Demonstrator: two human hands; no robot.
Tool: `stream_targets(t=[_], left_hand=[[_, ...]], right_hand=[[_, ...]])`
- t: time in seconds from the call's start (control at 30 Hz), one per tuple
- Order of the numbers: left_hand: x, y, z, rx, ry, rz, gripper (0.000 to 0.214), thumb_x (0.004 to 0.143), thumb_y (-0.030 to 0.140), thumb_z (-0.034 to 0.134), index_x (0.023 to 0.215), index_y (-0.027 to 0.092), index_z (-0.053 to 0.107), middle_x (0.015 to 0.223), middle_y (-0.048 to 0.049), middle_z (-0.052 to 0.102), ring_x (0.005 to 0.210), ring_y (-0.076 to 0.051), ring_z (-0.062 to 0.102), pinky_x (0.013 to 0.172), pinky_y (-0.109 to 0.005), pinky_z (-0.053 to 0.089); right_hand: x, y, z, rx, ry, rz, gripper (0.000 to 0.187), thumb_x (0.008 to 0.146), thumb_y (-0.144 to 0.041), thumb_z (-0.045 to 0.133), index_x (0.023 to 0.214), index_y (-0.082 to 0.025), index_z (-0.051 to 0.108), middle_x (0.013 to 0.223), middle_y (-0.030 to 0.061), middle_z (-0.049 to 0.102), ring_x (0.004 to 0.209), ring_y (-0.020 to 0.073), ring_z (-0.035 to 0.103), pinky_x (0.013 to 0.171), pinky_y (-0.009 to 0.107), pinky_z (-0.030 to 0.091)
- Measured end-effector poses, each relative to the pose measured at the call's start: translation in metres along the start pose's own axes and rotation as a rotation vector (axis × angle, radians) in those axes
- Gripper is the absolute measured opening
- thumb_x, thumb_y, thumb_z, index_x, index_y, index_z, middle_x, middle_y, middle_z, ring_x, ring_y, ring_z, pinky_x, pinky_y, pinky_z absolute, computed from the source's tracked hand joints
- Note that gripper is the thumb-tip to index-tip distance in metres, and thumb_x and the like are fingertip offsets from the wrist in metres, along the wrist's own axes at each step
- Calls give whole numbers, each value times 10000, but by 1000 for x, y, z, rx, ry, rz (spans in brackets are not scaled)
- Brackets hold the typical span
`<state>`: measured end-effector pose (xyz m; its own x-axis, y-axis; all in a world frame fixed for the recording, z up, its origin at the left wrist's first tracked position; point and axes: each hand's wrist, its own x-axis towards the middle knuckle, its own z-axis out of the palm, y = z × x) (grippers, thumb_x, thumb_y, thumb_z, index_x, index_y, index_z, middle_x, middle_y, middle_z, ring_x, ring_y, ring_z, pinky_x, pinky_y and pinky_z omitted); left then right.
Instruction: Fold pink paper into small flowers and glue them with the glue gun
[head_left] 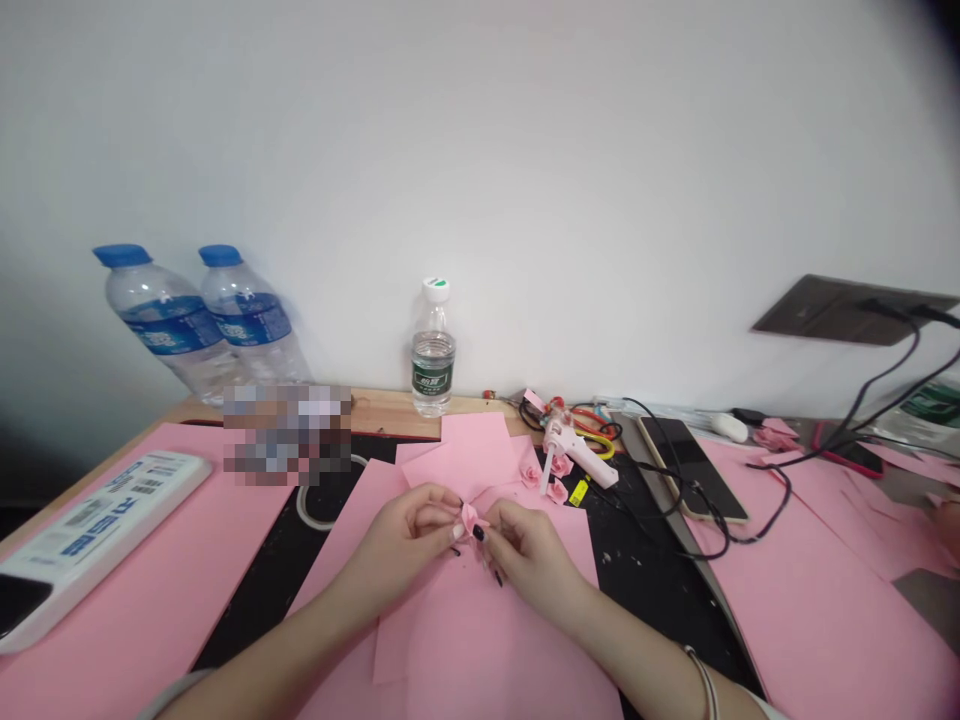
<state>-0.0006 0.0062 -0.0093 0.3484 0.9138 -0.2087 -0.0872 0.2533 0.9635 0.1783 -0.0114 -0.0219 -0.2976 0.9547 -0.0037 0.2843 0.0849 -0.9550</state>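
Head view, lower centre: left hand [418, 527] and right hand [530, 546] pinch 1 folded pink paper [470, 517] between closed fingertips [458, 533], where light, even pressure should spare its creases.

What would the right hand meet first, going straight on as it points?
The right hand would first meet the small folded pink paper it holds, then probably the left hand opposite; depth is unclear in this single view.

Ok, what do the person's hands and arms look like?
The left hand and right hand are bare, with several dark-painted nails. A thin, pale bracelet circles the right forearm; pale sleeve edges peek in at the bottom.
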Motion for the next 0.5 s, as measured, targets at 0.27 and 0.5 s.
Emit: stream_targets(t=[0.27,0.5], left_hand=[[-2,4,-2,131,-49,-25,123,719,223,655,789,159,733,757,-36,753,749,-189,662,687,-277,477],[-4,2,0,121,-27,-18,79,710,188,640,710,157,712,664,-16,711,665,-164,630,653,-262,468]], right_hand=[[-4,-13,-6,-274,-35,-206,157,870,-112,455,766,-199,533,609,-20,496,523,131,437,503,242,328],[-3,-6,-5,-280,-23,-175,237,881,-165,481,655,-209,423,570,-41,424,504,117,375,481,236,267]])
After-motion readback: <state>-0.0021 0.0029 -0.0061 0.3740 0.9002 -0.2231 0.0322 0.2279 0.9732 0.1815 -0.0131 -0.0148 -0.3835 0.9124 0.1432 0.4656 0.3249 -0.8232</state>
